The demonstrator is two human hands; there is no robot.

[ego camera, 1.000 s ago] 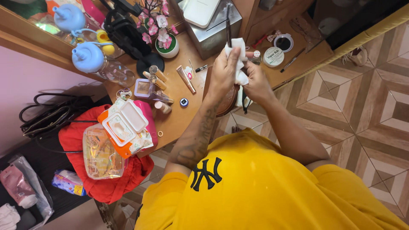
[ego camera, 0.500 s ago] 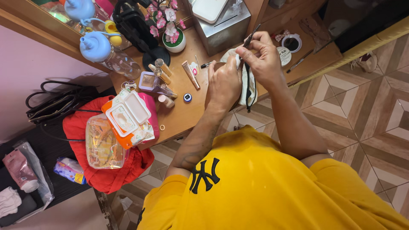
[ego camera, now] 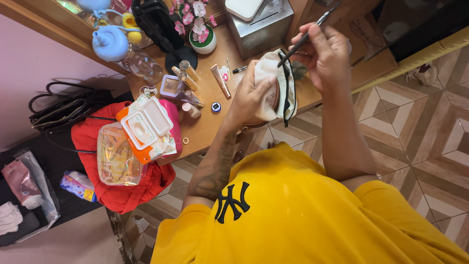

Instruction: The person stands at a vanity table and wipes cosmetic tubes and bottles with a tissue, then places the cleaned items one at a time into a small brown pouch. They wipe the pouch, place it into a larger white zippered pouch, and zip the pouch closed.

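Right fingers: pinched shut around a thin dark brush [ego camera: 305, 36], which slants up and away from the right hand [ego camera: 326, 56]
Left fingers: curled and pressed on a white cloth pouch [ego camera: 276, 80] with a black edge and cord; the left hand [ego camera: 247, 98] clamps it from the side
Brush tip: its lower end lies just over the top of the pouch, beside the left fingertips
Pouch: held above the front edge of the wooden table [ego camera: 210, 122], a round brown thing partly hidden under it
Just left of the hands: a slim tube [ego camera: 218, 80], a small pen-like stick [ego camera: 239, 70] and a small round blue-ringed pot [ego camera: 216, 107] lie on the table
Further left: a lilac compact [ego camera: 171, 88], several small bottles, a pack of wipes [ego camera: 144, 129] with a white flip lid
Back of the table: a silver box [ego camera: 259, 27], a white pot of pink flowers [ego camera: 201, 29], a blue-capped bottle [ego camera: 117, 46]
Beside the table: a red bag [ego camera: 97, 190] carrying a clear pouch [ego camera: 115, 159]
Below: a yellow shirt [ego camera: 303, 215] and a patterned tile floor [ego camera: 420, 132]
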